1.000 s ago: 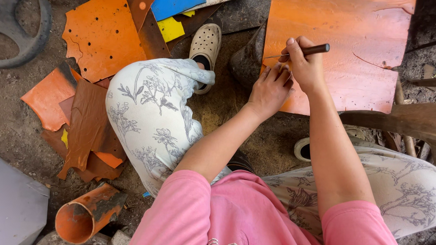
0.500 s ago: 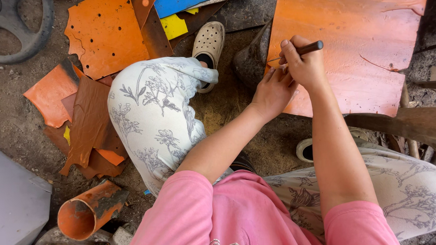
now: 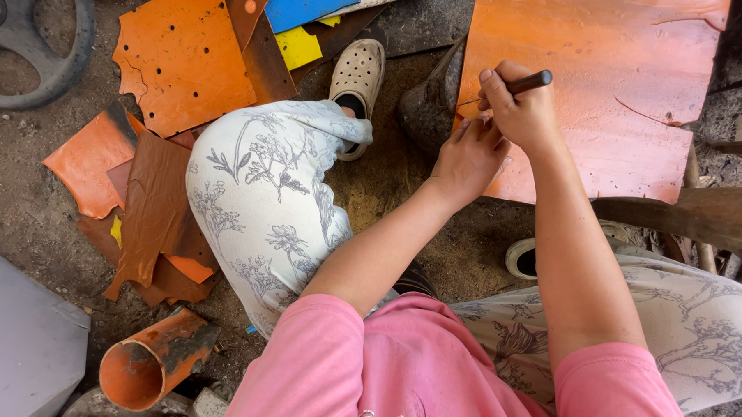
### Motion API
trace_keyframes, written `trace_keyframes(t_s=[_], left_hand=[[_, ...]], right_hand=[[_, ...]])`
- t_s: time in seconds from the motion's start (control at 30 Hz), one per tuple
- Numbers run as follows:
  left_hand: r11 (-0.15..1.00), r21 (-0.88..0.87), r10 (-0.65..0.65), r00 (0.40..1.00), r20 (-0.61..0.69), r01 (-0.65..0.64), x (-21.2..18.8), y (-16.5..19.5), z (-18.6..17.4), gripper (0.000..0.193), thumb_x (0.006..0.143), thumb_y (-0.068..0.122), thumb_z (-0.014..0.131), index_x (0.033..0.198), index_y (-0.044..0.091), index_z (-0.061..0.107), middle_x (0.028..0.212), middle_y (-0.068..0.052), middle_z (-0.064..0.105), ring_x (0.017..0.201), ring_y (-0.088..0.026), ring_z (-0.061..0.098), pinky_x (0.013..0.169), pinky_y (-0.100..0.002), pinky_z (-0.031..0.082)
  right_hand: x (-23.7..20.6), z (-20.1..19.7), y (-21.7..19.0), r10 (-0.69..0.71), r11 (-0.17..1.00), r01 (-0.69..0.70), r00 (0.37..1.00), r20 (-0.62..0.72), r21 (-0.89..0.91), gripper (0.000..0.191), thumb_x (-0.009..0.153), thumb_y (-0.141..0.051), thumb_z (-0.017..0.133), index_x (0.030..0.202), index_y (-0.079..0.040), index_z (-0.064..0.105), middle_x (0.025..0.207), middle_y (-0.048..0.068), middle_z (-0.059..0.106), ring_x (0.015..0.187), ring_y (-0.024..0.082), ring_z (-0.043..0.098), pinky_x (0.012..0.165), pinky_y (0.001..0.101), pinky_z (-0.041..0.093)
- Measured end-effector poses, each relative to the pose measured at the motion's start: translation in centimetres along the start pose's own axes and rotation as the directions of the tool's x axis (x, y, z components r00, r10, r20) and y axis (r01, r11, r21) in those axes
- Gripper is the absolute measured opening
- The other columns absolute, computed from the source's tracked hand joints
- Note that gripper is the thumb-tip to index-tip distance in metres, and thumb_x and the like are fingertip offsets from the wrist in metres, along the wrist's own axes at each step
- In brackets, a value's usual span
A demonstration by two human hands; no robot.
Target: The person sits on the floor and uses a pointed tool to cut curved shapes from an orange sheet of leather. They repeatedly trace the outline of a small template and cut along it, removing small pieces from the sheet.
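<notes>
The right hand (image 3: 522,113) is closed around a thin dark tool (image 3: 515,86), whose tip meets the left edge of the big orange sheet (image 3: 597,102) lying over a dark block (image 3: 433,103). The left hand (image 3: 465,158) presses flat on the sheet just below, gripping nothing. To work well, I think the sheet must stay pinned close to the tip, and the tool should be kept steady, with fingers away from it.

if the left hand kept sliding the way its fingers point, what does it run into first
Most likely the right hand directly ahead, gripping a dark pencil-like tool. The left hand lies on the edge of the orange leather sheet, fingers pointing up toward it. The two may already touch; depth is unclear.
</notes>
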State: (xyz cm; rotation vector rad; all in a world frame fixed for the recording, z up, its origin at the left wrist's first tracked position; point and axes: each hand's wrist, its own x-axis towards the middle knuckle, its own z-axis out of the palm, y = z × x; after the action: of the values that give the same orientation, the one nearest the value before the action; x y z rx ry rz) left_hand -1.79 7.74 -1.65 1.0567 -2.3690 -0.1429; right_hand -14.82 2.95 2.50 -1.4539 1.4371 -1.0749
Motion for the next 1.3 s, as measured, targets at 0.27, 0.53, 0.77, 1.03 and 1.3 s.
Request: trace_keyframes(t_s=[0.27, 0.53, 0.77, 1.03, 1.3], left_hand=[[1.000, -0.017, -0.008, 1.000, 0.008, 0.008, 0.1, 0.1, -0.3, 0.032, 0.080, 0.024, 0.077, 0.102, 0.002, 0.071, 0.117, -0.009, 0.066, 0.114, -0.030, 0.063, 0.099, -0.048, 0.056], [1.000, 0.005, 0.005, 1.000, 0.013, -0.005, 0.2, 0.0, -0.5, 0.026, 0.080, 0.023, 0.078, 0.096, 0.004, 0.070, 0.118, -0.009, 0.066, 0.116, -0.030, 0.064, 0.099, -0.045, 0.057], [0.999, 0.034, 0.037, 0.999, -0.025, -0.036, 0.1, -0.3, -0.2, 0.026, 0.079, 0.022, 0.080, 0.097, 0.006, 0.072, 0.116, -0.010, 0.067, 0.112, -0.029, 0.065, 0.097, -0.042, 0.059], [0.998, 0.045, 0.047, 0.999, 0.004, -0.047, 0.5, -0.2, -0.8, 0.036, 0.074, 0.027, 0.082, 0.101, 0.005, 0.073, 0.113, -0.010, 0.068, 0.114, -0.029, 0.066, 0.095, -0.040, 0.060], [0.999, 0.045, 0.018, 0.996, 0.092, -0.022, 0.5, -0.1, -1.1, 0.042, 0.076, 0.032, 0.083, 0.105, 0.004, 0.073, 0.114, -0.009, 0.065, 0.116, -0.030, 0.063, 0.091, -0.038, 0.060]], right_hand=[[0.1, 0.0, -0.5, 0.032, 0.999, -0.032, 0.999, -0.004, -0.041, 0.027, 0.110, -0.017, 0.064, 0.089, 0.000, 0.064, 0.075, 0.005, 0.067, 0.068, 0.013, 0.067, 0.057, 0.0287, 0.052], [0.6, 0.1, -0.5, 0.035, 0.996, -0.035, 0.999, -0.005, -0.079, 0.031, 0.109, -0.018, 0.066, 0.085, 0.001, 0.063, 0.072, 0.007, 0.065, 0.064, 0.013, 0.068, 0.054, 0.0293, 0.051], [0.8, -0.6, 0.3, -0.004, 0.997, 0.001, 0.999, -0.036, -0.082, 0.029, 0.110, -0.017, 0.066, 0.087, 0.001, 0.064, 0.073, 0.007, 0.067, 0.067, 0.013, 0.069, 0.057, 0.0287, 0.053], [0.1, -1.3, 1.2, 0.004, 1.000, -0.004, 0.998, -0.070, -0.004, 0.029, 0.110, -0.015, 0.065, 0.087, 0.002, 0.062, 0.077, 0.007, 0.068, 0.071, 0.012, 0.069, 0.061, 0.0278, 0.054], [-1.1, -1.6, 2.1, 0.059, 0.998, -0.062, 0.994, -0.091, -0.028, 0.026, 0.109, -0.015, 0.064, 0.088, 0.000, 0.064, 0.076, 0.005, 0.068, 0.071, 0.011, 0.069, 0.062, 0.0281, 0.052]])
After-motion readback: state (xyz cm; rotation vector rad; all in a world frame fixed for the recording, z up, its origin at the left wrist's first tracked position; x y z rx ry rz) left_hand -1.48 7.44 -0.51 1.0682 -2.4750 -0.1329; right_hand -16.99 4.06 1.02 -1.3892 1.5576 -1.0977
